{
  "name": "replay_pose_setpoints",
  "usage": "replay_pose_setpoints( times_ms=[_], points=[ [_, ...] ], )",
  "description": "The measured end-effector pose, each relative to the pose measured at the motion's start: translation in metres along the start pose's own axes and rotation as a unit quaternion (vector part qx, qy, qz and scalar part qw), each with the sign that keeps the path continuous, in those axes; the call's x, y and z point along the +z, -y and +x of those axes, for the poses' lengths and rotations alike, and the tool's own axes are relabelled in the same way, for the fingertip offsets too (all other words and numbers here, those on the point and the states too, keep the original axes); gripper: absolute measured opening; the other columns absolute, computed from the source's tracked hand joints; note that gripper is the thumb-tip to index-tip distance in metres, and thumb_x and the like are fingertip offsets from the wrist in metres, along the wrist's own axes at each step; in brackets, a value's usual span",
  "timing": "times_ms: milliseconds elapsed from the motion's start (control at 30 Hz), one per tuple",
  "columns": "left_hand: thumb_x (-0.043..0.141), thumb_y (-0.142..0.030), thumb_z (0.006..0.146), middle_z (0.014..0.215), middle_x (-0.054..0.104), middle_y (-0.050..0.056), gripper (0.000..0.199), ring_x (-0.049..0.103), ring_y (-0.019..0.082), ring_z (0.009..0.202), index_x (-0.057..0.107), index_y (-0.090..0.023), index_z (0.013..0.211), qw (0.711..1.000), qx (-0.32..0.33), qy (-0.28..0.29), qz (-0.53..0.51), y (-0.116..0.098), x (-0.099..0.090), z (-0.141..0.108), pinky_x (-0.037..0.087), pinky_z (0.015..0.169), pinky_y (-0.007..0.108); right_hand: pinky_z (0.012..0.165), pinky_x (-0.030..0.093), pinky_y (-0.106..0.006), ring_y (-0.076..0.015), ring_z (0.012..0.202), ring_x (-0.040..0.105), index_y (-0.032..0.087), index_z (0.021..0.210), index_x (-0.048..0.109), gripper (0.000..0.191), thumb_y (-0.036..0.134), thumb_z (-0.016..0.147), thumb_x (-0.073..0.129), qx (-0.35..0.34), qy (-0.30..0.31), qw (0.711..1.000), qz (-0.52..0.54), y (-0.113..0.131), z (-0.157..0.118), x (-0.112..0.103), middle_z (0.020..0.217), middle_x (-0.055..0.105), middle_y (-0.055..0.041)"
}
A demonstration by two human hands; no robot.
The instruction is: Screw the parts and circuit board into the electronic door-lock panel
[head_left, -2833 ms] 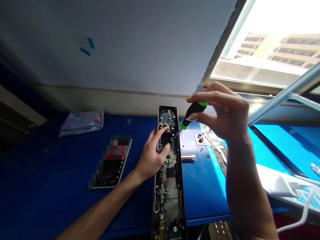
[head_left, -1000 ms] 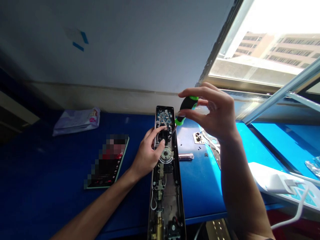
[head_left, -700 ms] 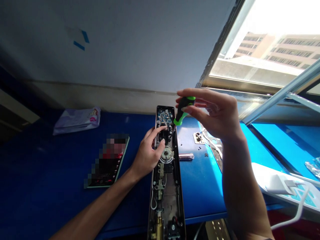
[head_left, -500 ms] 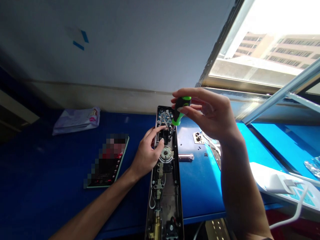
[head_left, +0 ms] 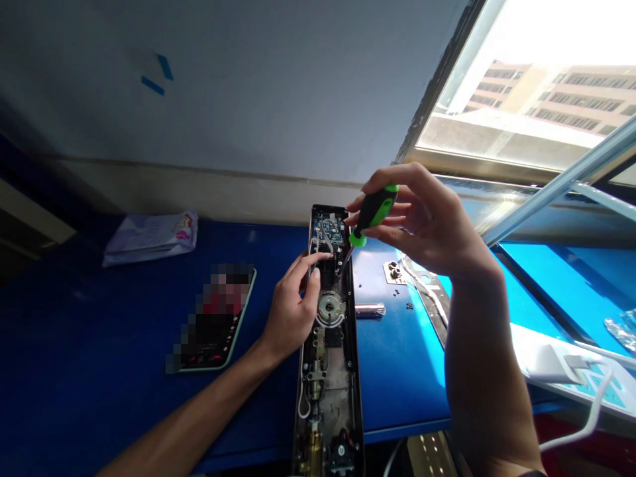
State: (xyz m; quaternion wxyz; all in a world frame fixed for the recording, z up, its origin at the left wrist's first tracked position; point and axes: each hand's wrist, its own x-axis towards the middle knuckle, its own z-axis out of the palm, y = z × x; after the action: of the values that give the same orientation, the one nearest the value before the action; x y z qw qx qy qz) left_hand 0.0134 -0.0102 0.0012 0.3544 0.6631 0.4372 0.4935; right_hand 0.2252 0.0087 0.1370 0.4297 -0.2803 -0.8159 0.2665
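Observation:
A long, narrow electronic door lock lies open-backed, its far end toward the wall. A blue circuit board, a round metal plate and a brass cylinder show inside it. My left hand grips the lock's left edge, index fingertip on a black part inside and thumb just below. My right hand holds a green-and-black screwdriver by its handle, fingers around it. The screwdriver leans to the right, its shaft pointing down into the lock beside the black part; its tip is hard to make out.
On the blue table, small dark screws, a metallic cylinder and a small plate with round black parts lie right of the lock. A phone and a purple packet lie left. A white power strip is farther right.
The screwdriver has tilted more to the right, and my right hand has shifted right with it. My left thumb has moved slightly up, nearer the index finger.

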Motion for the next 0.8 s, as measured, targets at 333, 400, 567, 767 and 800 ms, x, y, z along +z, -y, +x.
replay_pose_setpoints(
  times_ms=[333,400,567,767,800],
  points=[
    [0.041,-0.026,0.105,0.103,0.074,0.001,0.034,0.061,0.016,0.069,0.067,-0.025,0.127,0.999,0.004,-0.027,0.044,-0.004,0.0,-0.002,0.055,0.077,0.032,0.093,0.069,-0.042,-0.0241,0.105,0.078,0.037,0.123,0.067,0.041,0.022,0.087,0.079,0.023,-0.005,0.999,-0.034,0.01,0.0,0.001,0.115,0.076,0.0019],
    [0.041,-0.025,0.105,0.108,0.075,0.002,0.034,0.068,0.019,0.086,0.067,-0.025,0.127,0.999,0.012,-0.027,0.045,-0.004,0.0,-0.003,0.056,0.09,0.034,0.1,0.067,-0.044,-0.0243,0.115,0.075,0.038,0.127,0.065,0.043,0.017,0.09,0.074,0.021,0.025,0.999,-0.013,0.014,0.0,0.002,0.123,0.075,0.002],
    [0.04,-0.024,0.106,0.115,0.075,0.004,0.034,0.068,0.023,0.116,0.066,-0.024,0.127,0.998,0.026,-0.031,0.04,-0.004,0.002,-0.003,0.052,0.107,0.039,0.102,0.066,-0.042,-0.0226,0.116,0.075,0.039,0.129,0.064,0.046,0.013,0.091,0.072,0.012,0.039,0.999,-0.026,0.019,-0.001,0.003,0.126,0.074,0.0031],
    [0.043,-0.02,0.104,0.106,0.075,0.004,0.032,0.07,0.023,0.11,0.067,-0.022,0.124,0.998,0.034,-0.041,0.032,-0.001,0.003,-0.002,0.055,0.102,0.038,0.085,0.069,-0.037,-0.0218,0.097,0.078,0.033,0.119,0.071,0.038,0.023,0.084,0.083,0.008,-0.005,0.996,-0.084,0.016,-0.001,0.003,0.113,0.077,0.0018],
    [0.043,-0.019,0.104,0.108,0.075,0.004,0.032,0.07,0.022,0.109,0.067,-0.022,0.125,0.998,0.037,-0.042,0.034,-0.001,0.003,-0.002,0.055,0.101,0.038,0.083,0.069,-0.036,-0.0218,0.096,0.078,0.033,0.117,0.072,0.038,0.024,0.082,0.085,0.01,-0.016,0.995,-0.1,0.016,-0.001,0.003,0.111,0.077,0.0019]
  ],
)
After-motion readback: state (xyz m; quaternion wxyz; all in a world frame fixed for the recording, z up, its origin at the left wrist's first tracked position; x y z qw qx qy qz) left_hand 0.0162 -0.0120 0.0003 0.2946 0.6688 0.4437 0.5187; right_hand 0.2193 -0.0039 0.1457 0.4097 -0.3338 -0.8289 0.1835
